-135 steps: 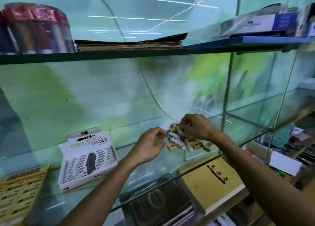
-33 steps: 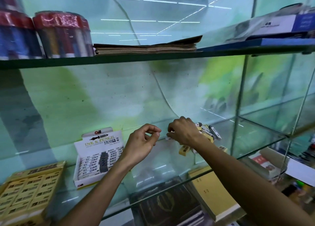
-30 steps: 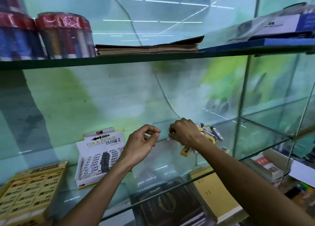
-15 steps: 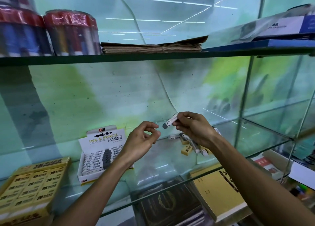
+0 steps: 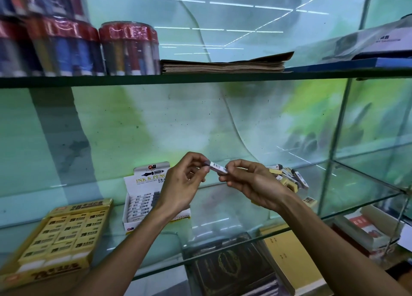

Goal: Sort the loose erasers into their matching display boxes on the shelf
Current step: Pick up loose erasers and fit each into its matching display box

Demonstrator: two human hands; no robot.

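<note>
Our fingertips [image 5: 206, 164] meet in mid-air over the glass shelf [image 5: 356, 182]: the left hand [image 5: 180, 184] pinches the dark tip of a white-sleeved eraser [image 5: 218, 167] between thumb and forefinger, and the right hand [image 5: 254, 184] pinches the other end, its remaining fingers curled loosely under. So the eraser is held at both ends, clear of the shelf, tilted a little down to the right, and we judge that we are in the middle of passing it from right to left (the printed sleeve faces us, though the lettering is too small to read). Just below and to the left of our left hand stands the white ink-and-pencil eraser box [image 5: 142, 197], lid up, with rows of white-sleeved erasers and a dark strip among them; our wrist covers its right part. Further left and nearer to us lies the yellow eraser box [image 5: 58, 235], filled with yellow-wrapped pieces. To the right, behind our right hand, the loose erasers [image 5: 289, 177] sit in a small heap, white and yellow kinds mixed, with one yellow piece [image 5: 310, 201] lying apart nearer the shelf edge. The eraser in hand looks to match the white box, so the next move calls for the right fingers to let go, the left to carry it down and left, and to lay it in line with the rows. The heap suggests a good deal of sorting remains.
</note>
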